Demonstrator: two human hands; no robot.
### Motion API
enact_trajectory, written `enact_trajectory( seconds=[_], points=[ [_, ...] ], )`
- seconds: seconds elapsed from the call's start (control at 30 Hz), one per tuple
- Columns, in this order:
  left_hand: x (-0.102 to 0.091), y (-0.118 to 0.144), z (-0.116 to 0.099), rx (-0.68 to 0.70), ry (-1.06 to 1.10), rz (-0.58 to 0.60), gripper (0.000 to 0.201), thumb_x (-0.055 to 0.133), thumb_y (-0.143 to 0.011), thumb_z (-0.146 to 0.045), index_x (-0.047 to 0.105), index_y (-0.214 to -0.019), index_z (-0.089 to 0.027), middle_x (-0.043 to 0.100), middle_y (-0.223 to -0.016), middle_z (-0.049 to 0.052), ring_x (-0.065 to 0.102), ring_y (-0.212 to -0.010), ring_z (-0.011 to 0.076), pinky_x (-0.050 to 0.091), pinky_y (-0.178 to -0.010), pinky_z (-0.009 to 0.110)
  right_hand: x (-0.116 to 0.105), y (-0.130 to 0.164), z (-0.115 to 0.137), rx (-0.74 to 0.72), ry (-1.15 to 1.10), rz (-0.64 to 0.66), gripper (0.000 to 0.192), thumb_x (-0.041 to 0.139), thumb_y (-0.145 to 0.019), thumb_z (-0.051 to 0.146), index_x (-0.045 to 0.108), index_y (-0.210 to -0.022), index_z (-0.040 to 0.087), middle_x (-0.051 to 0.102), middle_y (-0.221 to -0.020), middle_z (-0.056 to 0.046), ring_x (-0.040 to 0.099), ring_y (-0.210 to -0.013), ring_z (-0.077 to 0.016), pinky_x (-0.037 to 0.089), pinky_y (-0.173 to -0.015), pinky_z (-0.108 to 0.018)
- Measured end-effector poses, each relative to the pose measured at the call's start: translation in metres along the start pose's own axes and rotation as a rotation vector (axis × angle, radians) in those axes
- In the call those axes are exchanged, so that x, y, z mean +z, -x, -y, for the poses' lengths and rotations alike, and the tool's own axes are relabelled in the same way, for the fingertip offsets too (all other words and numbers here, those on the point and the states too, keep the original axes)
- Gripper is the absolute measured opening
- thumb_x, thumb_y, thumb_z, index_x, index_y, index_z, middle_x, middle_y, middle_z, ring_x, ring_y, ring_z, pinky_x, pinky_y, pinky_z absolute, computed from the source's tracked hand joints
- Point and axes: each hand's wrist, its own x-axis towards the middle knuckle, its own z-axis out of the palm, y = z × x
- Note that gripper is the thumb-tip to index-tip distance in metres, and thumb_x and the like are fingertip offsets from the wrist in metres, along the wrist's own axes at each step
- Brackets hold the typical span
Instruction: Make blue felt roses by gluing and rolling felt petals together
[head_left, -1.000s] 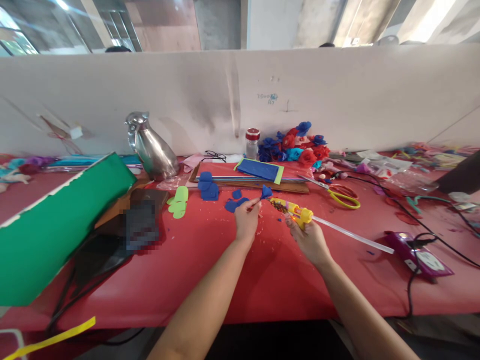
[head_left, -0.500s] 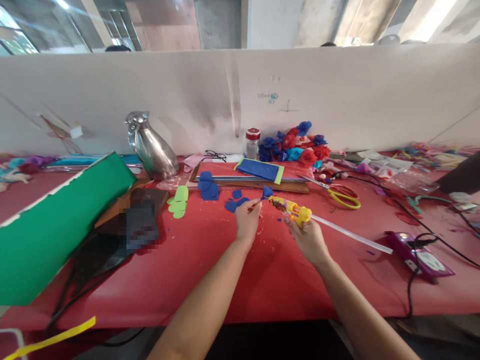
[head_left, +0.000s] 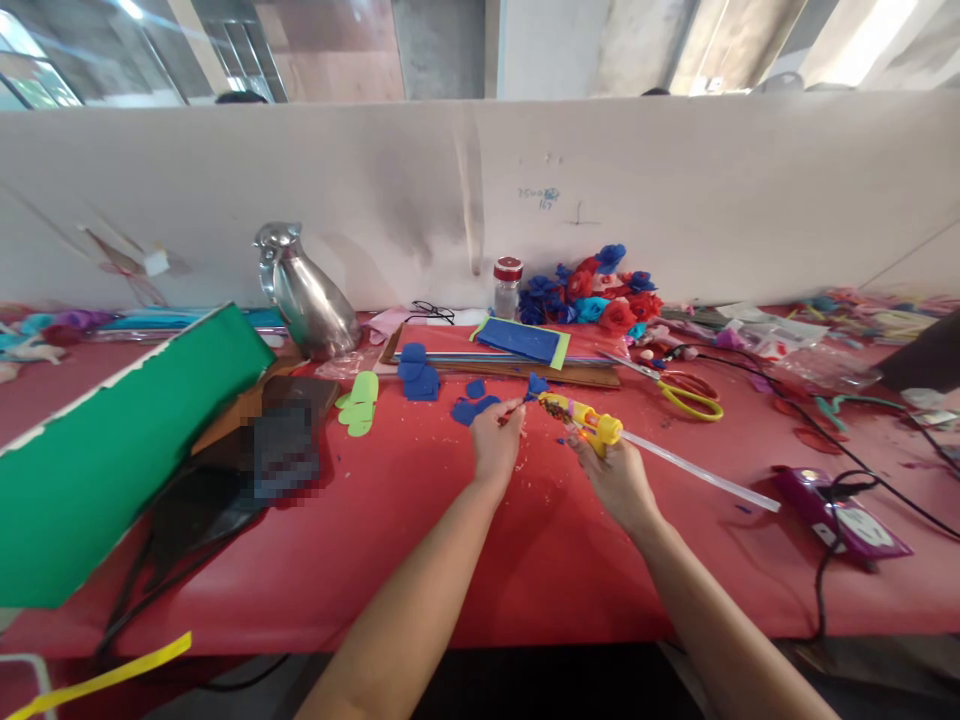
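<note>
My left hand (head_left: 496, 445) is closed in a pinch on the lower end of a small blue flower (head_left: 536, 384), its petals pointing up and away from me. My right hand (head_left: 622, 485) is wrapped round a yellow hot glue gun (head_left: 606, 430). The gun's dirty brown nozzle end lies at the base of the flower; whether the two touch I cannot tell. A long clear glue stick (head_left: 705, 470) juts from the back of the gun. Just beyond my left hand lie loose blue petal pieces (head_left: 466, 410), with a stack of blue petals (head_left: 417, 372) farther left.
Green petals (head_left: 360, 402) lie to the left, near a dark bag (head_left: 217, 500) and a green board (head_left: 135, 460). Behind stand a metal jug (head_left: 311, 305), a jar (head_left: 507, 288) and finished flowers (head_left: 600, 295). Scissors (head_left: 686, 395) and a corded purple box (head_left: 844, 515) are at right.
</note>
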Motion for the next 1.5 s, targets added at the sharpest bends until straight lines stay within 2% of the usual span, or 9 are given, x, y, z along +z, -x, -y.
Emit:
enact_trajectory(
  seconds=[0.23, 0.43, 0.73, 0.87, 1.0, 1.1, 1.2, 1.33, 1.5],
  points=[
    [0.000, 0.001, -0.003, -0.031, 0.062, -0.004, 0.025, 0.062, -0.070, -0.026, 0.076, -0.088, -0.015, 0.064, -0.057, -0.001, 0.051, -0.047, 0.0095, 0.040, -0.054, 0.023, -0.001, 0.004, -0.010, -0.011, 0.001, -0.010, 0.051, 0.047, -0.079, 0.064, 0.063, -0.080, 0.016, 0.059, -0.061, -0.003, 0.052, -0.055, -0.0161, 0.040, -0.052, -0.025],
    [0.001, 0.000, -0.001, -0.070, 0.124, -0.027, 0.024, 0.065, -0.067, -0.028, 0.076, -0.084, -0.015, 0.062, -0.055, -0.001, 0.049, -0.047, 0.0090, 0.039, -0.053, 0.023, -0.007, 0.000, -0.020, 0.031, 0.030, -0.006, 0.052, 0.047, -0.078, 0.068, 0.059, -0.068, 0.018, 0.048, -0.046, 0.002, 0.044, -0.045, -0.0130, 0.035, -0.046, -0.024],
    [0.000, 0.000, -0.016, -0.118, 0.466, 0.031, 0.027, 0.075, -0.059, -0.033, 0.072, -0.078, -0.015, 0.066, -0.066, 0.001, 0.051, -0.051, 0.0067, 0.041, -0.058, 0.022, -0.050, -0.033, -0.066, 0.437, -0.038, 0.041, 0.053, 0.050, -0.070, 0.072, 0.054, -0.071, 0.019, 0.053, -0.044, 0.000, 0.050, -0.042, -0.0155, 0.037, -0.045, -0.027],
    [-0.002, 0.001, -0.021, -0.053, 0.525, 0.034, 0.027, 0.078, -0.055, -0.034, 0.069, -0.072, -0.016, 0.067, -0.066, 0.001, 0.058, -0.064, 0.0107, 0.046, -0.072, 0.027, -0.071, -0.047, -0.083, 0.493, 0.202, 0.021, 0.047, 0.047, -0.073, 0.067, 0.049, -0.061, 0.022, 0.061, -0.053, -0.007, 0.058, -0.053, -0.0209, 0.042, -0.054, -0.032],
    [-0.003, 0.003, -0.023, 0.001, 0.490, 0.025, 0.025, 0.079, -0.055, -0.035, 0.069, -0.069, -0.016, 0.069, -0.067, 0.002, 0.062, -0.072, 0.0143, 0.047, -0.078, 0.030, -0.078, -0.042, -0.101, 0.317, 0.554, -0.098, 0.042, 0.044, -0.076, 0.060, 0.055, -0.061, 0.022, 0.065, -0.067, -0.013, 0.061, -0.072, -0.0282, 0.044, -0.065, -0.038],
    [0.000, 0.004, -0.022, 0.021, 0.484, 0.022, 0.022, 0.078, -0.058, -0.033, 0.070, -0.070, -0.017, 0.071, -0.071, 0.002, 0.063, -0.076, 0.0150, 0.047, -0.080, 0.030, -0.073, -0.031, -0.100, 0.176, 0.648, -0.254, 0.042, 0.045, -0.078, 0.054, 0.064, -0.081, 0.016, 0.067, -0.086, -0.020, 0.059, -0.089, -0.0326, 0.045, -0.077, -0.043],
    [0.001, 0.001, -0.018, 0.012, 0.495, 0.002, 0.022, 0.077, -0.059, -0.031, 0.069, -0.073, -0.016, 0.070, -0.071, 0.002, 0.063, -0.074, 0.0139, 0.047, -0.080, 0.030, -0.058, -0.022, -0.079, 0.013, 0.626, -0.384, 0.043, 0.044, -0.080, 0.048, 0.066, -0.091, 0.013, 0.065, -0.092, -0.021, 0.057, -0.093, -0.0330, 0.043, -0.083, -0.046],
    [-0.014, -0.014, -0.020, 0.021, 0.550, -0.131, 0.027, 0.078, -0.059, -0.032, 0.068, -0.078, -0.015, 0.069, -0.072, 0.002, 0.063, -0.070, 0.0112, 0.048, -0.077, 0.028, -0.020, -0.019, -0.032, -0.175, 0.297, -0.111, 0.027, 0.045, -0.082, 0.036, 0.065, -0.084, 0.019, 0.067, -0.084, -0.010, 0.060, -0.073, -0.0209, 0.047, -0.070, -0.033],
    [-0.056, -0.038, -0.031, 0.171, 0.595, -0.431, 0.031, 0.079, -0.058, -0.033, 0.067, -0.081, -0.016, 0.071, -0.081, 0.003, 0.066, -0.074, 0.0101, 0.049, -0.075, 0.024, 0.027, -0.021, 0.004, -0.210, 0.224, 0.185, 0.020, 0.049, -0.081, 0.024, 0.069, -0.080, 0.020, 0.071, -0.082, -0.006, 0.063, -0.072, -0.0180, 0.046, -0.068, -0.027]
  ],
)
